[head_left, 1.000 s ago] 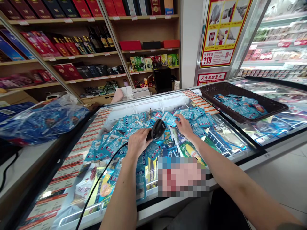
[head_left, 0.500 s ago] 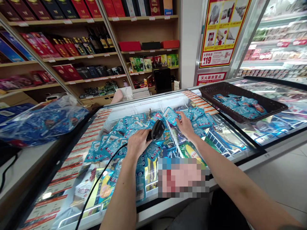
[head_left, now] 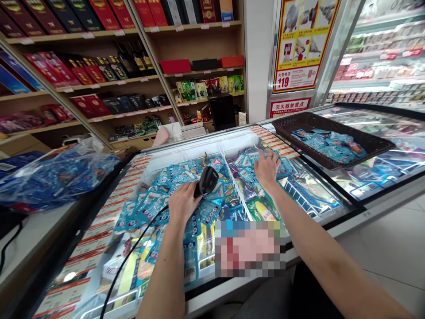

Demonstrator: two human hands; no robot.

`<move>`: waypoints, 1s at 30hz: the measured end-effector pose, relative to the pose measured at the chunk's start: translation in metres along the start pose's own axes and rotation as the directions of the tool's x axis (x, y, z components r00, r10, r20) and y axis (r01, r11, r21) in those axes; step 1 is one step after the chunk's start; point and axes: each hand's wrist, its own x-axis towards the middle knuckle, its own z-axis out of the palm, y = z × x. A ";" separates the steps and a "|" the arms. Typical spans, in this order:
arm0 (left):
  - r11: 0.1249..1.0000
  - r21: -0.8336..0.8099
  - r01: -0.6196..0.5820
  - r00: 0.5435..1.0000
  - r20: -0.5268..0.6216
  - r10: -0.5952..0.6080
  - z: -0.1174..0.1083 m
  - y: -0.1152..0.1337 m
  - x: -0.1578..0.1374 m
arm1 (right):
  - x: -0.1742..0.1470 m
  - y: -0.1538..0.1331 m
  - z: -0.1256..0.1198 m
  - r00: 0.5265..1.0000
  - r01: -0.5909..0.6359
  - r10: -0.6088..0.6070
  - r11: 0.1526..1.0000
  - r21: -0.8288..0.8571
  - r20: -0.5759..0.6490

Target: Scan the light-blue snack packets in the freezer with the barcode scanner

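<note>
Left hand [head_left: 182, 201]: grip closed around the handle of a black barcode scanner [head_left: 206, 181], head aimed forward over the pile, cord [head_left: 133, 252] trailing back toward the person. Right hand [head_left: 267, 168]: grip open, palm down, fingers spread flat on the blue packets [head_left: 247, 161] in the freezer's right compartment, just past the white wire divider [head_left: 237, 190]. Nothing pinched. Judgement: packets look light, thin, floppy foil; glossy, likely slippery and cold. Best taken by a flat edge or corner between thumb and finger, barcode side kept unwrinkled. More of the same heaped under the scanner; others in the dark basket [head_left: 375, 146] on the freezer lid [head_left: 332, 195].
</note>
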 end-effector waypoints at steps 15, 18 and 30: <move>0.986 0.023 0.162 0.985 -0.065 -0.160 -0.004 -0.006 -0.003 | -0.023 -0.029 0.010 0.823 0.414 -0.471 0.880 0.232 0.318; 0.988 0.015 0.155 0.985 -0.072 -0.154 -0.002 -0.007 -0.006 | -0.032 -0.040 0.015 0.641 0.517 -0.663 0.746 0.420 0.388; 0.994 0.005 0.106 0.994 -0.035 -0.106 -0.001 -0.011 -0.008 | -0.035 -0.049 0.011 0.560 0.536 -0.721 0.691 0.484 0.408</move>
